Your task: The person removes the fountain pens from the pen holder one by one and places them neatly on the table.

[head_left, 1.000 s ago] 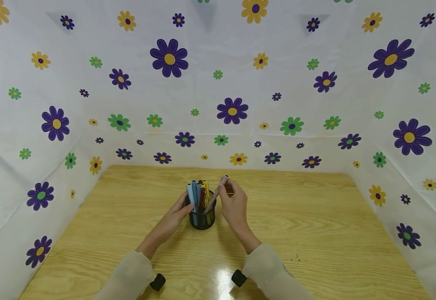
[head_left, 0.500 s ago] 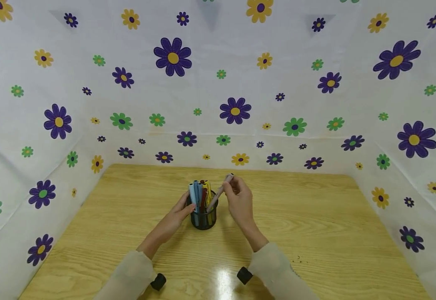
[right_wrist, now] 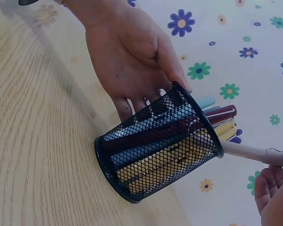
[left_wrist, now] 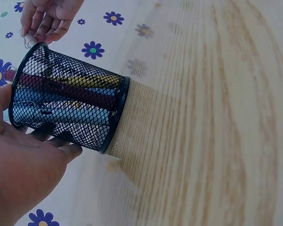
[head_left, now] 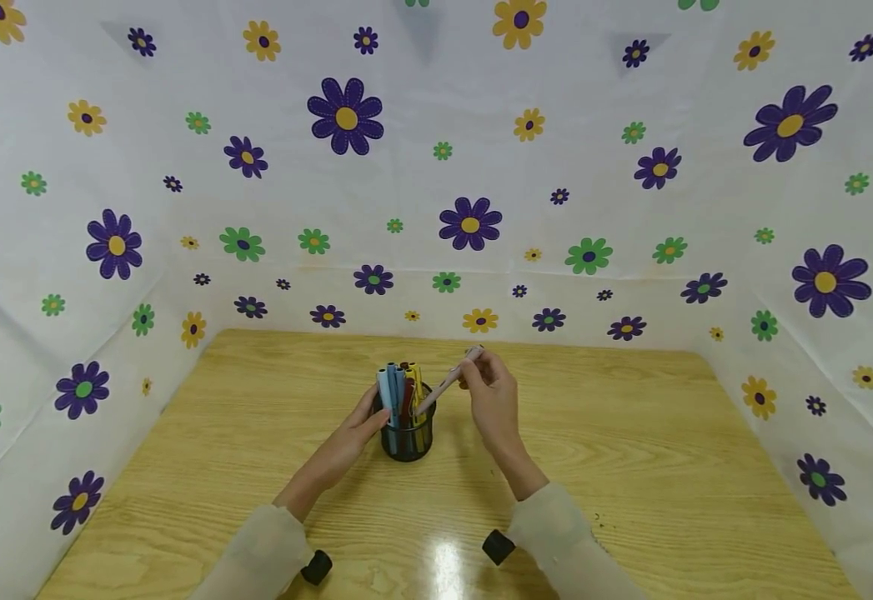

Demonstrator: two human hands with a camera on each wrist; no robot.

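A black mesh pen cup [head_left: 407,443] stands on the wooden table, filled with pens. My left hand [head_left: 349,433] grips its left side, thumb at the rim and fingers behind the mesh. Between the thumb and fingers of my right hand [head_left: 494,400] is the upper end of a pale pinkish-grey pen [head_left: 445,388]. That pen leans to the right over the rim, its lower end still inside the cup. Light blue pens [head_left: 385,392], a dark red pen [head_left: 407,402] and yellow pens [head_left: 417,379] stick out of the cup. In the right wrist view, a clip shows on the dark red pen [right_wrist: 221,113].
The wooden table [head_left: 271,392] runs back to a white flowered cloth [head_left: 406,183] that encloses it at the back and both sides. Small dark specks [head_left: 599,521] lie on the table at the right. Each sleeve has a black device [head_left: 498,547] at the wrist.
My right hand has moved to the right, tilting the pale pen lower and drawing more of it out of the cup. The left hand and the cup have stayed nearly in place.
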